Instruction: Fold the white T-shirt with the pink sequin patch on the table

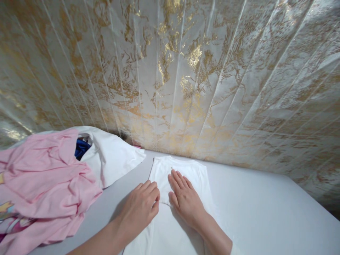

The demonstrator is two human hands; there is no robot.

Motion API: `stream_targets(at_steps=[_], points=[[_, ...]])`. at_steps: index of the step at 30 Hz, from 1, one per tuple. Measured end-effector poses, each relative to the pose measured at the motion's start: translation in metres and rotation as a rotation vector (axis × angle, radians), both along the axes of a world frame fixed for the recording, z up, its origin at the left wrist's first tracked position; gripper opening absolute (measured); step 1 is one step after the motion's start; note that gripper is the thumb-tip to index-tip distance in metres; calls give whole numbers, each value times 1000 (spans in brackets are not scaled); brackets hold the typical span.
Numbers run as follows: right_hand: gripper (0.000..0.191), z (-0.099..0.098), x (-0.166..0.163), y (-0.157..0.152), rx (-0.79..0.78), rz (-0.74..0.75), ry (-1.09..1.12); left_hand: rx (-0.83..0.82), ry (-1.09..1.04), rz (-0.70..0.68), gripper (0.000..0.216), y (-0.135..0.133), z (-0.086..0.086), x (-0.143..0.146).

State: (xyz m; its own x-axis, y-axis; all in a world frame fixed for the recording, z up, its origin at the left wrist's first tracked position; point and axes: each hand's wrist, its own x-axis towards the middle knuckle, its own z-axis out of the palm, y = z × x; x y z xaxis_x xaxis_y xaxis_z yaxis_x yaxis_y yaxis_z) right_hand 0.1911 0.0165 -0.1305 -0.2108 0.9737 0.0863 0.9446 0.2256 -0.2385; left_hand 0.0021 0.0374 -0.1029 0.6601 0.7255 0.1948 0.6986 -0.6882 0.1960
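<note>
A white shirt [183, 230] lies spread on the light table in front of me, its top part narrow and fairly flat, with a fold line across it. My right hand [184, 198] rests palm down on the shirt's upper right part, fingers stretched out and close together. At the shirt's left edge is my left hand [143, 202], fingers curled in and the thumb against them, closed on the cloth there. Its fingertips are partly hidden.
On the left, a pink printed garment [45, 187] lies heaped on the table [255, 205], beside a white garment [111, 152] with a dark blue cloth [81, 148] showing between. A pleated gold-patterned curtain [170, 78] hangs along the table's back edge.
</note>
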Motion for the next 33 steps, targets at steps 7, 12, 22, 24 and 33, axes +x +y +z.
stream_targets(at_steps=[7, 12, 22, 24, 33], points=[[52, -1, 1, 0, 14, 10, 15, -77, -140, -64, 20, 7, 4, -11], [52, 0, 0, -1, 23, 4, 24, 241, -76, -97, 40, -3, -21, -28], [53, 0, 1, 0, -13, -5, 33, 377, 47, -195, 78, -49, -42, -56], [54, 0, 0, 0, -14, -3, 30, 412, 50, -185, 72, -48, -45, -58], [53, 0, 0, 0, 7, -3, 19, 520, -17, -193, 72, -44, -47, -68]])
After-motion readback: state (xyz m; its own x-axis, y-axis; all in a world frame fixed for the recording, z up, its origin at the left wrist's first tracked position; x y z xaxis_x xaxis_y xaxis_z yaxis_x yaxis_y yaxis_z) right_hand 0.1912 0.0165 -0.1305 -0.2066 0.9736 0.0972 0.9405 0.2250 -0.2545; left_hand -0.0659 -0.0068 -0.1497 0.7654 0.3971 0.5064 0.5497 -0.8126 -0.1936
